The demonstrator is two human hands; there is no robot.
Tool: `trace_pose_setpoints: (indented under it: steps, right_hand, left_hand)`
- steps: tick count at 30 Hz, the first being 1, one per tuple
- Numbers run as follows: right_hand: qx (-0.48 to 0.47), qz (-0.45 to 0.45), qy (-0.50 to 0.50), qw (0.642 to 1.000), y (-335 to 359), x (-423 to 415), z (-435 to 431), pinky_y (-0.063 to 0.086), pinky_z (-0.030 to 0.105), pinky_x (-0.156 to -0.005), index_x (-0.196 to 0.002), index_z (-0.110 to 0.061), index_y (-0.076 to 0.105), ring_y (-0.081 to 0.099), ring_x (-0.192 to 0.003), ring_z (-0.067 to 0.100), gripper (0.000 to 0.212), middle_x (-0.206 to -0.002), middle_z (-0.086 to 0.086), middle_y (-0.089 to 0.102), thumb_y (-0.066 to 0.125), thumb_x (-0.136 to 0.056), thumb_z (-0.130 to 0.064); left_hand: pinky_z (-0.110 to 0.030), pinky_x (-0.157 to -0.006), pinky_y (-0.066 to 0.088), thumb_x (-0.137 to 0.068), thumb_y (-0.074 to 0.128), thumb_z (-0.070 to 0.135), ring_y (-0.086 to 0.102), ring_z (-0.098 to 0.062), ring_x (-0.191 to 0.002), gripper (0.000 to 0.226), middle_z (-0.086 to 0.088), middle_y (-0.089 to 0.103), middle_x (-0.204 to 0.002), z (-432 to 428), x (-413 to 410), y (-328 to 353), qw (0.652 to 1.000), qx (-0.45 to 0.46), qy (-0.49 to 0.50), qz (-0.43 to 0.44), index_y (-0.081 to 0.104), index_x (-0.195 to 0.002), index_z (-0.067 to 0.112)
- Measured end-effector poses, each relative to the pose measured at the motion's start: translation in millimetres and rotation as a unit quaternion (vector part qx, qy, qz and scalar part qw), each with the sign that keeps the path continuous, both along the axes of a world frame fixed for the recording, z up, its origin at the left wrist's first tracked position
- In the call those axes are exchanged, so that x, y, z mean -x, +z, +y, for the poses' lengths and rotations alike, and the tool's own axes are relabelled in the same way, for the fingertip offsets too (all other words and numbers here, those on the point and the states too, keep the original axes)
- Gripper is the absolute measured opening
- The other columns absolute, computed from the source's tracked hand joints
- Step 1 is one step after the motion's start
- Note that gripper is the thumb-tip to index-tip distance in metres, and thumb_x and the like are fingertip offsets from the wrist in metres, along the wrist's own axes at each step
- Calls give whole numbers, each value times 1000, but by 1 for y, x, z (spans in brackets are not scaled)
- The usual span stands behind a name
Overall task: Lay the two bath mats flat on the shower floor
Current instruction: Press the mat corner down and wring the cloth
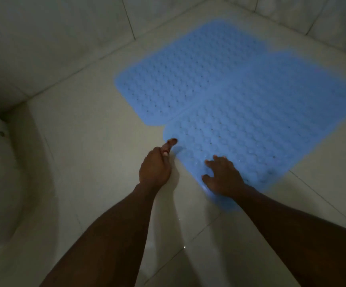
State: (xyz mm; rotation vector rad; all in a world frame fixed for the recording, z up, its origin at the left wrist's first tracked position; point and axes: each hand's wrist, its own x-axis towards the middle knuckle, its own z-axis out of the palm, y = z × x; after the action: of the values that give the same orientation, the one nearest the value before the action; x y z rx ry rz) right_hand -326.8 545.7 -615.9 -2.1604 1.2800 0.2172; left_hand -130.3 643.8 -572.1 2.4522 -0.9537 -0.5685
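Two light blue bubbled bath mats lie side by side on the pale tiled floor. The far mat lies flat near the wall. The near mat lies flat beside it, their long edges touching. My right hand rests on the near mat's near corner with fingers spread. My left hand hovers just left of that mat's edge, fingers loosely curled with one finger stretched toward the mat, holding nothing.
A white toilet stands at the left. Tiled walls close the floor at the back and the right corner. Bare floor tiles stretch between the toilet and the mats.
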Motion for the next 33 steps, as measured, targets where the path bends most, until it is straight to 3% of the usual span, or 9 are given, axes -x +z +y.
trace_pose_setpoints:
  steps: [2,4,5,7,10,16,21,27,33]
  right_hand:
    - [-87,-44,-78,992,30,-16,-14,35,33,-113,-136,-25,58,44,-138,24,60,-147,5,51,50,-85,-55]
    - [-191,-163,-151,956,66,-35,-27,46,26,-86,-129,-22,63,57,-115,18,39,-131,4,62,64,-92,-33]
    - [-239,-219,-172,930,86,-45,-33,45,25,-76,-128,-22,63,59,-107,17,37,-125,2,64,67,-92,-28]
    - [-311,-296,-179,885,130,-62,-40,45,32,-79,-126,-27,63,61,-105,18,35,-120,0,66,66,-92,-30]
    - [-352,-362,-131,853,189,-83,-54,46,42,-90,-111,-21,68,64,-98,22,20,-106,3,71,63,-94,-31]
    - [-155,-405,-93,896,271,-108,-87,58,44,-79,-92,-10,71,71,-89,36,12,-98,22,74,67,-93,-21]
    - [-39,-431,-72,899,316,-104,-112,59,53,-81,-84,-18,72,71,-86,31,13,-88,10,74,71,-85,-31]
    - [25,-431,-78,899,348,-93,-137,58,52,-85,-84,-22,73,71,-88,25,14,-87,6,75,73,-83,-35]
    - [17,-436,-140,889,363,-95,-136,57,42,-75,-89,-26,62,70,-85,24,19,-87,6,72,76,-81,-36]
  left_hand:
    - [-49,-81,57,-100,45,31,70,-36,-81,33,-23,73,-90,-13,-3,41,960,58,123,243,63,-84,9]
    - [-49,-68,60,-104,40,23,64,-28,-51,38,-21,70,-68,-23,-8,82,882,99,163,432,61,-78,6]
    - [-49,-68,60,-106,35,23,62,-27,-47,40,-18,69,-65,-26,-11,100,858,105,147,481,61,-84,3]
    - [-53,-78,58,-105,33,25,65,-32,-53,43,-22,71,-81,-35,-16,132,832,106,106,534,65,-100,-3]
    - [-53,-79,58,-103,34,22,69,-37,-63,44,-26,73,-98,-49,-24,176,832,115,56,540,69,-101,-6]
    - [-63,-95,52,-106,41,42,69,-36,-71,55,-25,71,-95,-76,-31,251,833,158,-41,529,64,-123,-6]
    - [-43,-78,53,-101,60,34,66,-27,-66,29,-15,71,-77,-90,-39,285,922,186,-29,340,68,-102,6]
    - [-27,-63,53,-106,48,24,68,-20,-73,33,-7,71,-77,-101,-36,321,922,213,-38,323,71,-85,11]
    - [-31,-63,56,-105,47,23,71,-21,-71,33,-10,75,-84,-112,-27,343,890,240,-51,384,76,-94,9]
